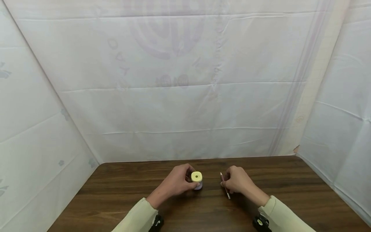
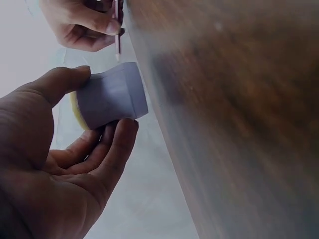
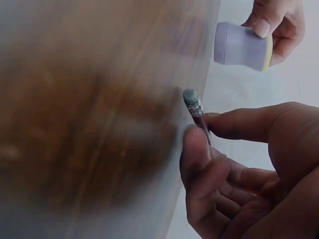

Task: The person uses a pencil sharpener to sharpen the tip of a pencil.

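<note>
My left hand (image 1: 177,181) grips a small pencil sharpener (image 1: 196,177), thumb on one side and fingers on the other. The sharpener has a pale yellow top with a round dark hole in it and a lilac body (image 2: 110,95) that widens at its base. To its right, my right hand (image 1: 238,181) pinches a dark red pencil (image 1: 228,194) between thumb and fingers. The pencil's sharpened tip points away from me, and its grey eraser (image 3: 191,96) in a metal band points back towards me. A gap separates the pencil from the sharpener.
Both hands work over a dark brown wooden table (image 1: 116,193). White printed sheets hang behind it (image 1: 174,112), on the left and on the right. Black straps (image 1: 156,223) sit at both wrists, by the pale sleeves.
</note>
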`<state>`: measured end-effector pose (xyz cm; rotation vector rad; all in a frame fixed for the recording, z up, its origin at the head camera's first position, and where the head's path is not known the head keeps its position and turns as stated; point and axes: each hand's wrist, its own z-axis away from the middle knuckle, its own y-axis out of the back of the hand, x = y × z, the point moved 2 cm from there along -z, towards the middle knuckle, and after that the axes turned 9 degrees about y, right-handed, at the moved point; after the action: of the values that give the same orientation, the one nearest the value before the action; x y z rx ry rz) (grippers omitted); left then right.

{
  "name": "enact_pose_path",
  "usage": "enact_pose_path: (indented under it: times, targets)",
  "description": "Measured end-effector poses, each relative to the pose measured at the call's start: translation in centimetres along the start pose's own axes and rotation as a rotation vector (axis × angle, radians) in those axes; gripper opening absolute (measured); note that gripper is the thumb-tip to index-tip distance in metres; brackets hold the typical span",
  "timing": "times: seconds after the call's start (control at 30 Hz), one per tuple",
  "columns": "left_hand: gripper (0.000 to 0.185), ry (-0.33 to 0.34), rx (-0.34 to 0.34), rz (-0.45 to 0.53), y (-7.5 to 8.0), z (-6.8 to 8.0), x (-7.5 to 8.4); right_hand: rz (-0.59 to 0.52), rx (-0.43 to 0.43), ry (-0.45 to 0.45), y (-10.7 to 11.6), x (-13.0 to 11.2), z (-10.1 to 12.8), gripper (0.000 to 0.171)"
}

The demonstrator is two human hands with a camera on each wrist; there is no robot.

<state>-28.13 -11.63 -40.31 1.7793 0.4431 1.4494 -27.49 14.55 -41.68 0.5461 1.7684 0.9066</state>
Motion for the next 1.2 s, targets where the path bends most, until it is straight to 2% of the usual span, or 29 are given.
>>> enact_pose_path:
  times: [0.33, 0.63, 1.2]
  targets:
    - [0.04, 0.031, -0.047, -0.015, -0.23, -0.75, -0.1, 0.037, -0.028, -0.052, -0.32, 0.78, -0.92, 0.028]
    - [0.041, 0.03, -0.043, -0.006, -0.14, -0.74, -0.27, 0.038, -0.025, -0.04, -0.3, 0.77, -0.9, 0.029]
    - [0.044, 0.031, -0.068, 0.014, -0.29, -0.67, -0.41, 0.013, -0.023, -0.078, -0.28, 1.05, -0.84, 0.029]
